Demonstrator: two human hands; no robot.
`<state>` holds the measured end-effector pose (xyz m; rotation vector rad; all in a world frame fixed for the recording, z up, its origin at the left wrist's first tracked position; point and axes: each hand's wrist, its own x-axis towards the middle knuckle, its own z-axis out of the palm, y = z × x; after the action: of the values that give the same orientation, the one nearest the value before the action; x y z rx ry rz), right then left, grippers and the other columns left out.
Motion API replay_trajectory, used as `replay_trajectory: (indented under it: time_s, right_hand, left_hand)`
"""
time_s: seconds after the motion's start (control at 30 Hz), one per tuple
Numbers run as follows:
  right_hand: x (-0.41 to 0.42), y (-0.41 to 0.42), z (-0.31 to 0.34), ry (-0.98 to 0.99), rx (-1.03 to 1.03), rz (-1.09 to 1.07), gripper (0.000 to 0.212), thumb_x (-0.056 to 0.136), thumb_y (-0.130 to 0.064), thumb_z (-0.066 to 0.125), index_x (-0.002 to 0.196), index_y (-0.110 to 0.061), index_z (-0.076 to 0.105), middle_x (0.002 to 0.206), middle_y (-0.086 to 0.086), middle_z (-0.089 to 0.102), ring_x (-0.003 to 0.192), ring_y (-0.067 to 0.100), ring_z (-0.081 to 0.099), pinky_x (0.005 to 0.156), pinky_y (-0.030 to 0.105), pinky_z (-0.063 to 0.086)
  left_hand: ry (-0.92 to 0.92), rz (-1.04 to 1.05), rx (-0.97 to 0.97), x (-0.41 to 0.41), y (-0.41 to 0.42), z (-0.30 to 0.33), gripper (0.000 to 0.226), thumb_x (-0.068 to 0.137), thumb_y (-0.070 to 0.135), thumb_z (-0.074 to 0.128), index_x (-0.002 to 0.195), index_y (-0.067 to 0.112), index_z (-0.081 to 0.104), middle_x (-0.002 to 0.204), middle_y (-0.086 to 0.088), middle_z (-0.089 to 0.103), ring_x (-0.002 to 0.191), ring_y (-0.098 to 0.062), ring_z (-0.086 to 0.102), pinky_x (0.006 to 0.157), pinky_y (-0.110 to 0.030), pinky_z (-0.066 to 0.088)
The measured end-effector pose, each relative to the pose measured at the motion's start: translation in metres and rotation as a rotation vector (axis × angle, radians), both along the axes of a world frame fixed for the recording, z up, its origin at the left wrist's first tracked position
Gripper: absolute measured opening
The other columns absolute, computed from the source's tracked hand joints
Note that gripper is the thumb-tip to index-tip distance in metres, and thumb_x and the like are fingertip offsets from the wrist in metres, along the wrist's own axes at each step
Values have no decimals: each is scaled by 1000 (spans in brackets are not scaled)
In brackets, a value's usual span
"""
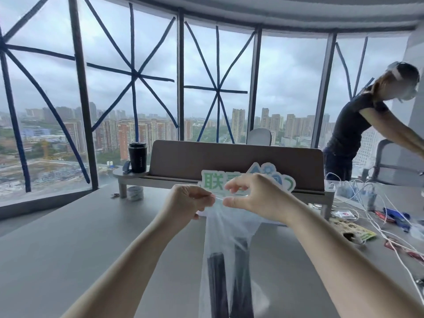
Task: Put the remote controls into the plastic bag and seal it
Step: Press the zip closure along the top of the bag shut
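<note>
Head view looks forward and down over a grey desk [68, 237] toward big windows. At 10 o'clock, far back, a black cup [137, 157] stands on a small shelf [130, 176], well apart from the work.

Near the centre, the left hand [187, 201] holds the top edge of the plastic bag [226, 228]; its fingers [203, 198] are closed in a pinch on the thin film. Just to its right, the right hand [250, 198] takes the same edge, thumb below and the other fingers above, closed on the plastic, though one finger seems lifted. I judge that both hands keep the mouth high and stretched so the two lips come together and can be pressed shut.

The bag hangs down from the hands toward 6 o'clock, and the remote controls [229, 283] are already inside it, two dark long shapes standing nearly upright in the lower part. So the loading looks finished, and the sealing is the step in hand.

Behind the hands a green and white sign [212, 182] leans at the desk divider [229, 159]. At 3 o'clock lie white cables [367, 203] and small packets, and another person [358, 129] bends over a chair.
</note>
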<state>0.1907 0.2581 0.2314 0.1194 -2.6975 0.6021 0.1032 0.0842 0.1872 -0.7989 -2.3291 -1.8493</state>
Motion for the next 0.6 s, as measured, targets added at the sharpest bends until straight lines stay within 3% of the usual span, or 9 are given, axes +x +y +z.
replay_trajectory:
  time_s: [0.17,0.33,0.47,0.6]
  right_hand:
    - [-12,-3,-1,6,0,48,16,84,-36,72,91,-23,78,77,-16,70,76,1,65,75,24,52]
    - [-12,0,3,90,-3,7,13,88,-32,67,88,-23,78,70,-16,68,71,2,63,73,31,54]
    - [0,-4,18,199,111,-91,15,92,-33,61,87,-28,74,67,-19,59,70,3,55,55,17,35]
    - [6,-7,20,232,91,-151,14,86,-42,65,86,-32,74,64,-20,57,63,-9,51,50,9,25]
  left_hand:
    - [48,-1,8,6,12,6,15,75,15,76,64,26,75,61,7,65,49,-2,51,43,-22,43]
    - [110,14,29,11,16,19,18,76,10,72,64,23,74,57,10,67,48,-1,51,43,-14,40]
    - [122,7,84,12,20,31,8,76,10,71,70,12,76,67,-2,69,53,-9,50,43,-14,37]
    - [136,0,102,16,22,36,13,78,9,69,68,16,74,61,6,67,47,2,50,43,-12,37]
